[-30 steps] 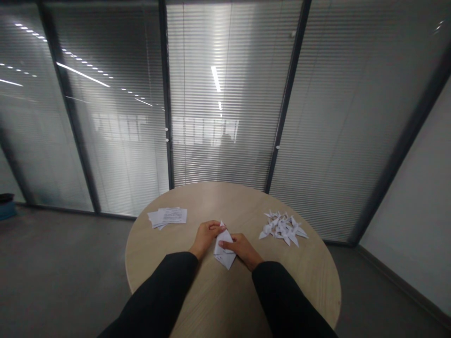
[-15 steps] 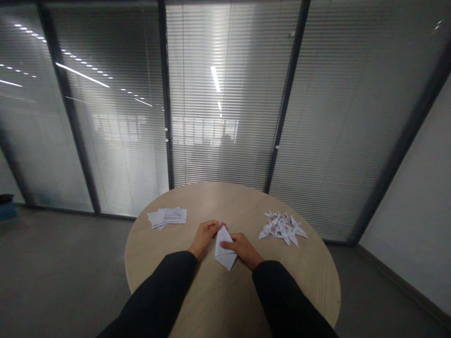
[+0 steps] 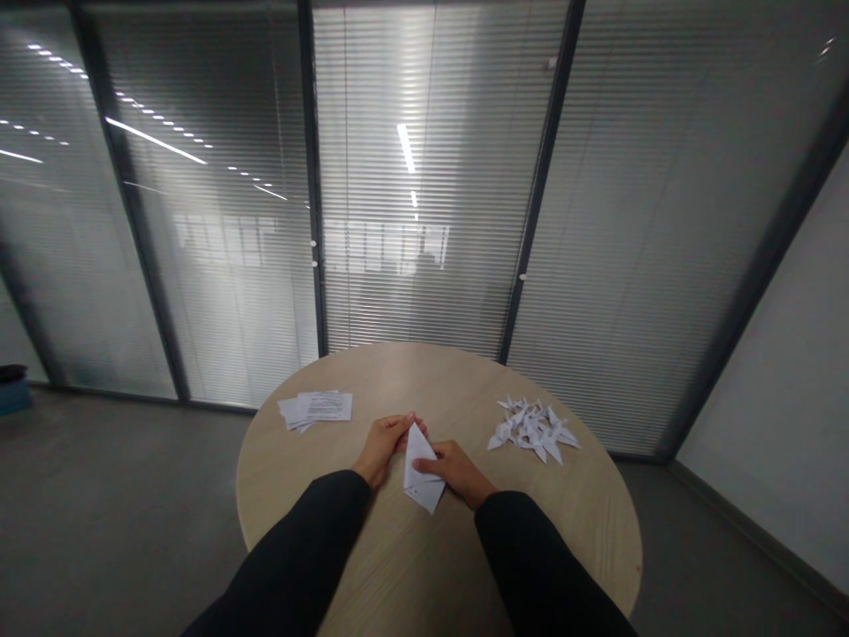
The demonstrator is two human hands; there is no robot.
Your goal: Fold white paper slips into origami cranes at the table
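A white, partly folded sheet of paper [image 3: 420, 478] lies on the round wooden table [image 3: 371, 566] between my hands. My left hand [image 3: 383, 448] pinches its pointed top corner with the fingertips. My right hand [image 3: 453, 471] rests on the sheet's right side, with the index finger pressing the paper flat against the table. Both arms are in black sleeves.
A small stack of printed paper sheets [image 3: 317, 410] lies at the table's left. A heap of several folded white paper figures [image 3: 534, 429] lies at the right. Glass partitions with blinds [image 3: 424, 177] stand behind the table, and grey floor surrounds it.
My left hand has pushed the paper's top flap over and down, so the sheet lies flatter and narrower. My right hand has stayed pressing on it.
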